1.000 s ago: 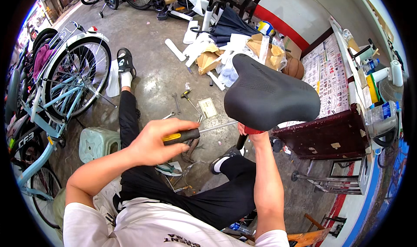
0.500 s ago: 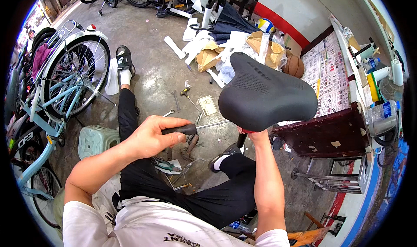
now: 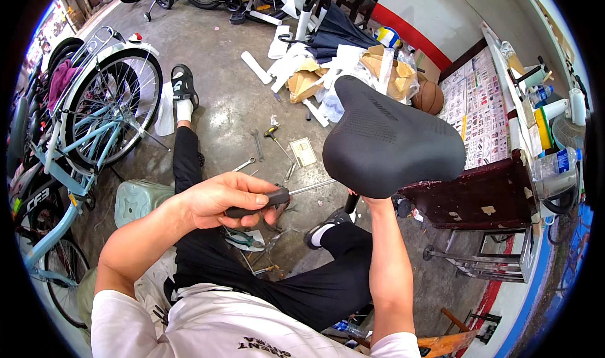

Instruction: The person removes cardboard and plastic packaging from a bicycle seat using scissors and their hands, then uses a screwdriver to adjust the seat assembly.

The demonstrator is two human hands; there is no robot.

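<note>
My left hand [image 3: 217, 199] is closed around the dark handle of a screwdriver [image 3: 280, 198]. Its metal shaft points right and slightly up, with the tip hidden under a black bicycle saddle [image 3: 394, 147]. From below, my right hand [image 3: 374, 205] grips the saddle by its underside; most of those fingers are out of sight beneath it. A short black seat post [image 3: 351, 203] slants down beside that hand. The saddle is held up over the floor, its narrow nose toward the far left and its broad rear toward me.
Loose tools, including a wrench [image 3: 243, 164], a yellow-and-black-handled tool [image 3: 271, 132] and pliers [image 3: 239, 237], lie on the floor between my legs. A bicycle [image 3: 94, 131] and green stool [image 3: 140, 200] stand left. Packaging [image 3: 309, 81] and a basketball [image 3: 428, 97] lie ahead; a dark-red cabinet [image 3: 472, 194] stands right.
My left hand has turned: its fingers, stretched along the handle before, now curl around it, and the handle sits more tilted. My right hand and the saddle keep nearly the same place.
</note>
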